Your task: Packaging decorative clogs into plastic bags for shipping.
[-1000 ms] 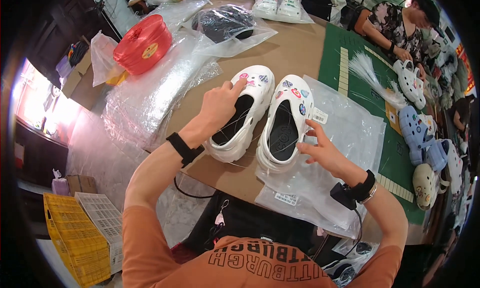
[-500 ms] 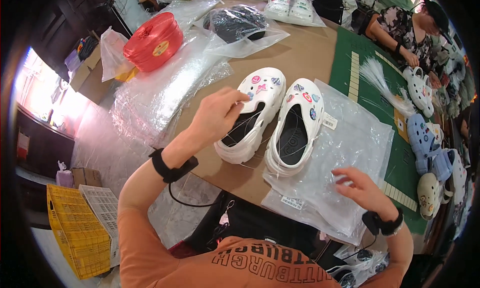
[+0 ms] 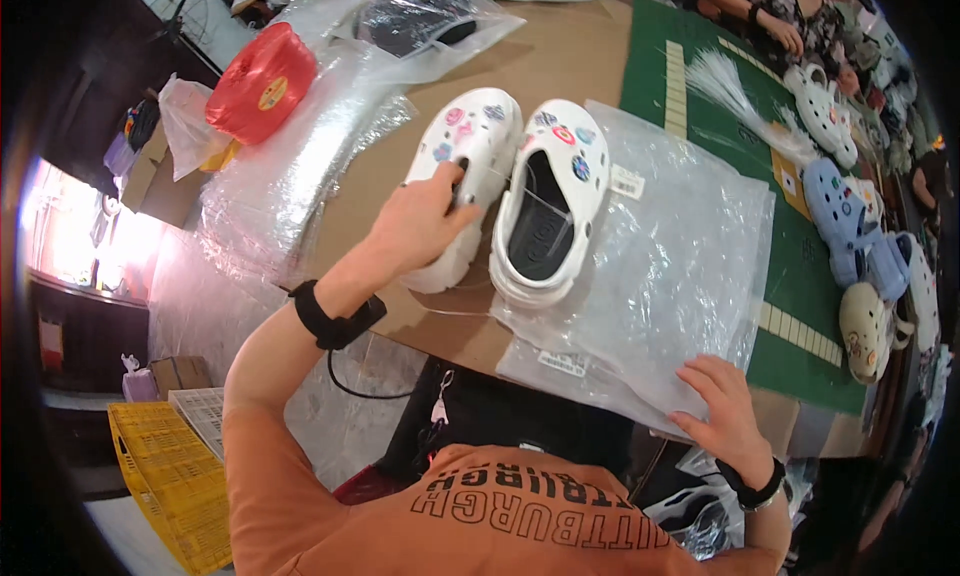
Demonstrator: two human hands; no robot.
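Note:
Two white clogs with colourful charms stand side by side on the tabletop, toes pointing away from me. My left hand grips the left clog at its opening, with fingers bent over the edge; the hand hides much of that opening. The right clog stands untouched, its dark insole showing, with a thin clear strand across it and a white tag beside it. Partly under this clog lie clear plastic bags. At their near right edge, my right hand rests with its fingers apart.
A red roll of plastic twine and stacked clear bags lie at left. A bagged dark item is farther back. On the green mat lie white strands; blue clogs stand at right. Another person's hand is beyond.
My left hand has shifted from above the left clog's upper down to its opening and closed there. My right hand has come down onto the bags' near edge. The view has shifted.

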